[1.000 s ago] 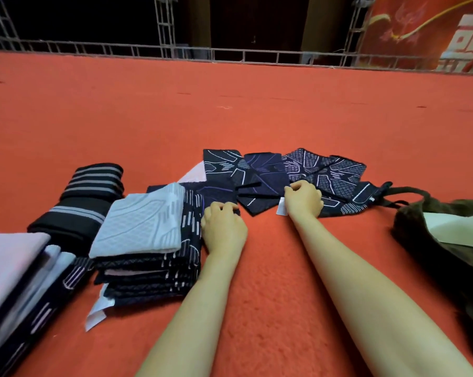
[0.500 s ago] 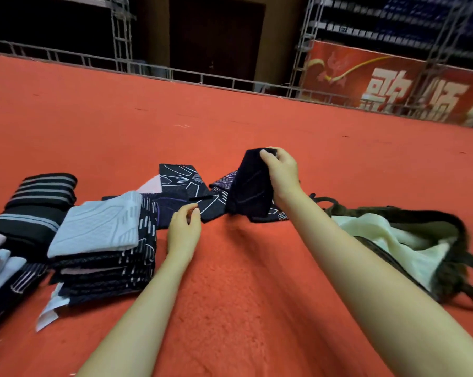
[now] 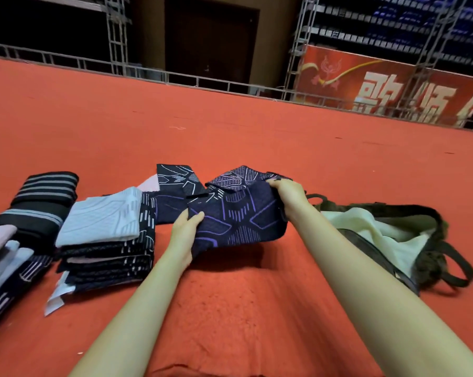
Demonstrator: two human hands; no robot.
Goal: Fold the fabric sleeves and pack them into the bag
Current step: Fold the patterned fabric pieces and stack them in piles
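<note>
A dark navy knitted fabric sleeve with purple line patterns [image 3: 238,224] is being held stretched out just above the red carpeted floor [image 3: 229,308], casting a shadow beneath it. The left hand [image 3: 185,235] is gripping its near left corner, thumb lying on top of the cloth. The right hand [image 3: 288,195] is pinching its far right edge with curled fingers. Behind it, more dark patterned sleeves [image 3: 180,183] are lying loose on the carpet. To the left, a stack of folded dark sleeves topped by a pale grey one [image 3: 104,232] is sitting beside a black roll with grey stripes [image 3: 42,202]. On the right, a dark olive fabric bag with a pale cream lining [image 3: 387,235] is lying open on the floor, close to the right forearm.
</note>
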